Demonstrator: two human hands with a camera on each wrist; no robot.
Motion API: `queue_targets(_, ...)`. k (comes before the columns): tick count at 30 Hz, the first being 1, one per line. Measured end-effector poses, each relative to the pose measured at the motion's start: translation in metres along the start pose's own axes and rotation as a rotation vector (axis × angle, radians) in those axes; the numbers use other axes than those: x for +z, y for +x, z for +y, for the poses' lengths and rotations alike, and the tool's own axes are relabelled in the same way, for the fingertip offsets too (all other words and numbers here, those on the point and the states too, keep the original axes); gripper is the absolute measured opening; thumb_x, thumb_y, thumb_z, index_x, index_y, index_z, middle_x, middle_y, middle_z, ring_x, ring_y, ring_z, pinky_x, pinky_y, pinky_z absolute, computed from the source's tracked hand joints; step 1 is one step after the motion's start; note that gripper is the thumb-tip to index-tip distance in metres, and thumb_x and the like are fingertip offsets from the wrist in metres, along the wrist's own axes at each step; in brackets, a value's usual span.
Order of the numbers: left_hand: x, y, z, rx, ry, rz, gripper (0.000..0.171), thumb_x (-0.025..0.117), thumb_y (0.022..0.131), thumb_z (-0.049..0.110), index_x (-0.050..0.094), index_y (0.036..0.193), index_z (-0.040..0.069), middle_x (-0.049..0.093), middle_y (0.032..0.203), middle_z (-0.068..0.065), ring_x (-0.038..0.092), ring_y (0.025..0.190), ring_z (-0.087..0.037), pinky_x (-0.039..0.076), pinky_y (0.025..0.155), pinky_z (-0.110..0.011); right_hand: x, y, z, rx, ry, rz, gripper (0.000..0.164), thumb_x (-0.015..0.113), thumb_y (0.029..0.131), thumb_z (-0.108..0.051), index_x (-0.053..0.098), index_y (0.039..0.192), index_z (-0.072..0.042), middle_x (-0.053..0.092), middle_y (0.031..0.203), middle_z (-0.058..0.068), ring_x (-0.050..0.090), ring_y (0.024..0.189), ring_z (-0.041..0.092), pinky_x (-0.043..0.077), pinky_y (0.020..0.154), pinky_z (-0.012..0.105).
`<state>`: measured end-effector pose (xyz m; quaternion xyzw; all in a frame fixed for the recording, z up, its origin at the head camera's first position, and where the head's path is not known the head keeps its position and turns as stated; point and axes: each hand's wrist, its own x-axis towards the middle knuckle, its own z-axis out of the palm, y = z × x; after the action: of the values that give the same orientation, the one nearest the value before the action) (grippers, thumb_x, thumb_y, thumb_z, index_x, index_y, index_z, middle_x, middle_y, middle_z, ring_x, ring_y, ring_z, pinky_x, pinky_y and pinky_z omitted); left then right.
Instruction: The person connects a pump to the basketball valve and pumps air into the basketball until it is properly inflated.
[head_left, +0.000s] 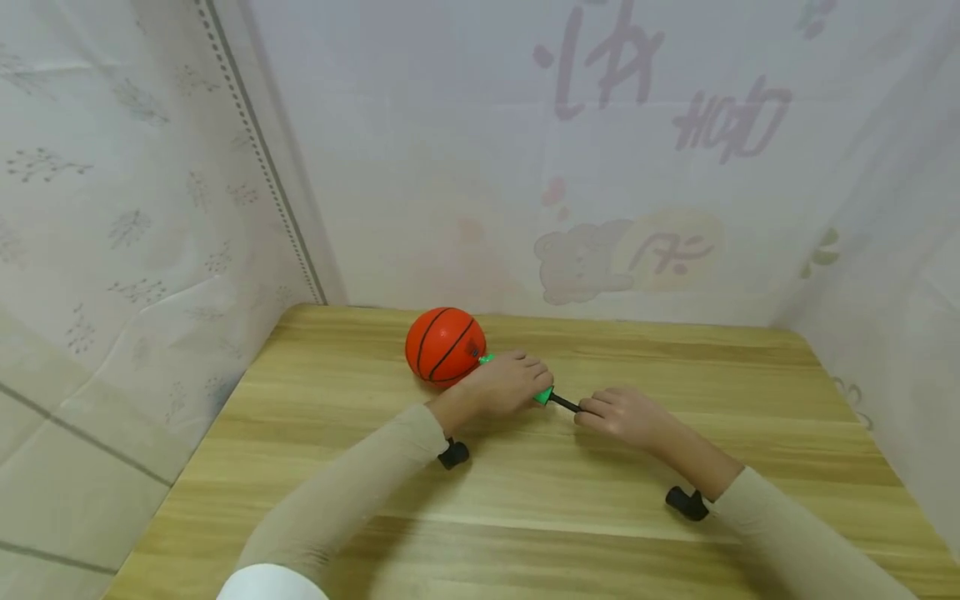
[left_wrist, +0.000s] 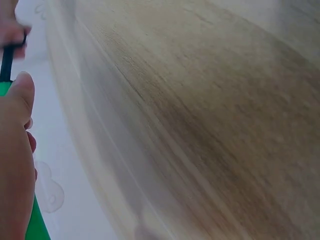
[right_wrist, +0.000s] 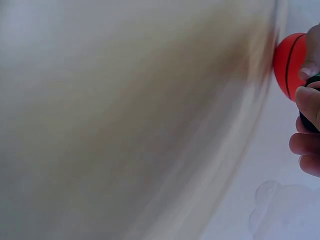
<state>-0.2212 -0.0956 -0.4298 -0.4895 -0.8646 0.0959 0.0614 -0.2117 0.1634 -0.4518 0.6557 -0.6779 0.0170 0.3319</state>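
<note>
A small orange-red basketball (head_left: pixel 442 346) with black lines rests near the table's back edge. My left hand (head_left: pixel 513 385) is wrapped around the green barrel of a hand pump (head_left: pixel 543 397), whose tip reaches the ball's right side. From the barrel's other end a black rod (head_left: pixel 565 403) runs toward my right hand (head_left: pixel 622 417). In the right wrist view, the fingers of that hand curl round the pump's black handle (right_wrist: pixel 307 122), with part of the ball behind. Most of the barrel is hidden under my left hand.
The wooden table (head_left: pixel 510 542) meets a pale printed curtain (head_left: pixel 420 167) at the back, with more curtain at both sides. Black wrist-worn devices hang under the left wrist (head_left: pixel 453 454) and the right wrist (head_left: pixel 686 504).
</note>
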Motion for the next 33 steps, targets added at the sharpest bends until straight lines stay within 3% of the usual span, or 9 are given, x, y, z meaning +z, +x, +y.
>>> queue_targets(6, 0.001, -0.002, -0.004, 0.012, -0.019, 0.013, 0.028, 0.057, 0.104, 0.039, 0.058, 0.115, 0.014, 0.064, 0.114, 0.005, 0.059, 0.111, -0.012, 0.044, 0.101, -0.028, -0.021, -0.033, -0.009, -0.003, -0.017, -0.028, 0.046, 0.026, 0.113, -0.008, 0.067, 0.093, -0.007, 0.070, 0.086, 0.004, 0.063, 0.069, 0.014, 0.054, 0.060, 0.025)
queue_targets(10, 0.000, -0.002, -0.004, -0.001, -0.028, 0.009, 0.027, 0.058, 0.104, 0.040, 0.057, 0.111, 0.014, 0.063, 0.109, 0.005, 0.059, 0.107, -0.011, 0.045, 0.098, -0.028, -0.027, -0.042, -0.010, 0.012, 0.001, -0.044, 0.048, 0.026, 0.113, -0.009, 0.070, 0.095, -0.007, 0.072, 0.087, 0.004, 0.066, 0.072, 0.015, 0.056, 0.063, 0.028)
queue_targets(18, 0.000, 0.002, -0.001, -0.010, 0.009, 0.008, 0.029, 0.057, 0.104, 0.041, 0.057, 0.112, 0.013, 0.063, 0.111, 0.004, 0.059, 0.108, -0.012, 0.045, 0.097, -0.027, -0.012, -0.005, 0.003, -0.011, 0.019, -0.077, 0.047, 0.023, 0.113, -0.010, 0.066, 0.095, -0.007, 0.068, 0.085, 0.002, 0.061, 0.071, 0.013, 0.051, 0.062, 0.023)
queue_targets(24, -0.001, 0.007, 0.000, -0.017, 0.025, -0.008, 0.030, 0.054, 0.105, 0.041, 0.057, 0.116, 0.014, 0.064, 0.116, 0.004, 0.059, 0.112, -0.012, 0.044, 0.100, -0.028, -0.002, 0.017, 0.012, 0.014, 0.025, -0.102, 0.034, 0.036, 0.111, -0.009, 0.067, 0.096, -0.008, 0.067, 0.085, 0.000, 0.056, 0.070, 0.011, 0.047, 0.063, 0.019)
queue_targets(27, -0.001, 0.007, 0.000, -0.015, 0.013, -0.005, 0.029, 0.054, 0.105, 0.041, 0.057, 0.115, 0.014, 0.064, 0.115, 0.005, 0.059, 0.111, -0.012, 0.044, 0.098, -0.028, 0.002, 0.018, 0.013, 0.025, 0.029, -0.084, 0.027, 0.044, 0.109, -0.006, 0.068, 0.095, -0.007, 0.068, 0.086, 0.001, 0.058, 0.070, 0.010, 0.048, 0.063, 0.019)
queue_targets(29, -0.001, 0.005, -0.002, -0.017, 0.004, 0.001, 0.028, 0.054, 0.105, 0.041, 0.057, 0.114, 0.015, 0.064, 0.112, 0.005, 0.059, 0.109, -0.012, 0.044, 0.097, -0.028, 0.004, 0.015, 0.012, 0.028, 0.036, -0.058, 0.034, 0.038, 0.111, -0.007, 0.068, 0.095, -0.007, 0.069, 0.087, 0.002, 0.060, 0.070, 0.011, 0.050, 0.063, 0.020)
queue_targets(32, -0.001, 0.003, -0.005, -0.009, 0.001, 0.011, 0.028, 0.056, 0.105, 0.041, 0.056, 0.114, 0.014, 0.062, 0.108, 0.005, 0.059, 0.107, -0.011, 0.045, 0.095, -0.027, 0.001, 0.003, 0.010, 0.018, 0.024, -0.024, 0.031, 0.040, 0.110, -0.007, 0.067, 0.094, -0.007, 0.069, 0.087, 0.002, 0.060, 0.068, 0.012, 0.050, 0.061, 0.021)
queue_targets(33, -0.001, 0.003, -0.006, -0.007, 0.003, 0.014, 0.028, 0.056, 0.104, 0.041, 0.056, 0.114, 0.014, 0.062, 0.107, 0.005, 0.059, 0.106, -0.011, 0.045, 0.095, -0.027, -0.002, -0.002, 0.008, 0.013, 0.023, -0.010, 0.041, 0.030, 0.112, -0.009, 0.066, 0.094, -0.007, 0.069, 0.086, 0.003, 0.060, 0.067, 0.012, 0.051, 0.060, 0.021)
